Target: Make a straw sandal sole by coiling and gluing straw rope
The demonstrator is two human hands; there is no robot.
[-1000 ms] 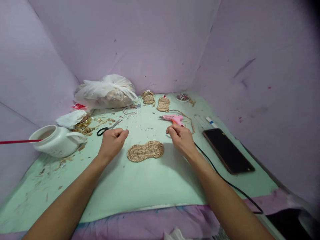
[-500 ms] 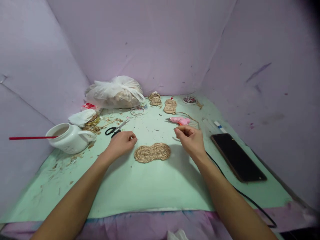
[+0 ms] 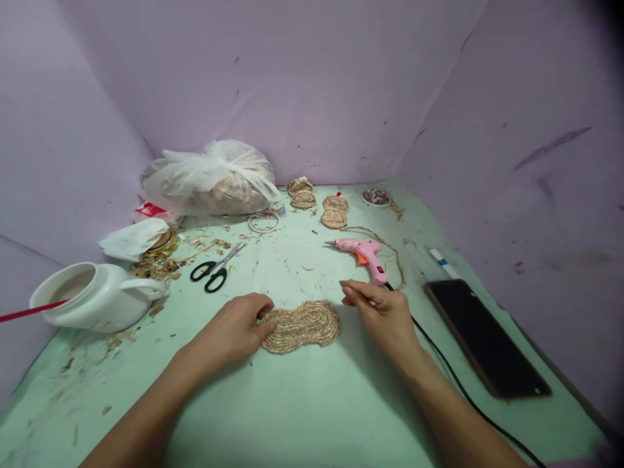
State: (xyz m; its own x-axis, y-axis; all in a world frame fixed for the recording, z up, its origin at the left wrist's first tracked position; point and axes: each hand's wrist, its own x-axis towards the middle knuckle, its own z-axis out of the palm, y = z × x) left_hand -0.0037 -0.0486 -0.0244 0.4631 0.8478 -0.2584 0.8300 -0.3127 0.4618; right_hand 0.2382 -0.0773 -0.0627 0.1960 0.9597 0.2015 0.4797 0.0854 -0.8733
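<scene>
A coiled straw-rope sole (image 3: 305, 327), shaped like a figure eight, lies flat in front of me. My left hand (image 3: 246, 327) is at its left end, thumb and curled fingers closed on the edge. My right hand (image 3: 383, 312) hovers past the sole's right end, apart from it, with its fingers pinched together. Whether anything small is between those fingertips I cannot make out. Just beyond that hand a pink glue gun (image 3: 358, 250) lies on its side, nozzle pointing left. Black-handled scissors (image 3: 217, 266) lie partly open beyond my left hand.
A white pot (image 3: 104, 305) with a red stick stands at left, near straw scraps (image 3: 158, 263). A stuffed plastic bag (image 3: 214, 185), small rope pieces (image 3: 335, 213) and a dish of beads (image 3: 376, 197) are at the back. A phone (image 3: 487, 338) lies right, beside the black cord (image 3: 446, 364).
My left hand has moved from beside the sole onto its left end. The right hand has stayed pinched near the sole's right side. The view has shifted closer to the table.
</scene>
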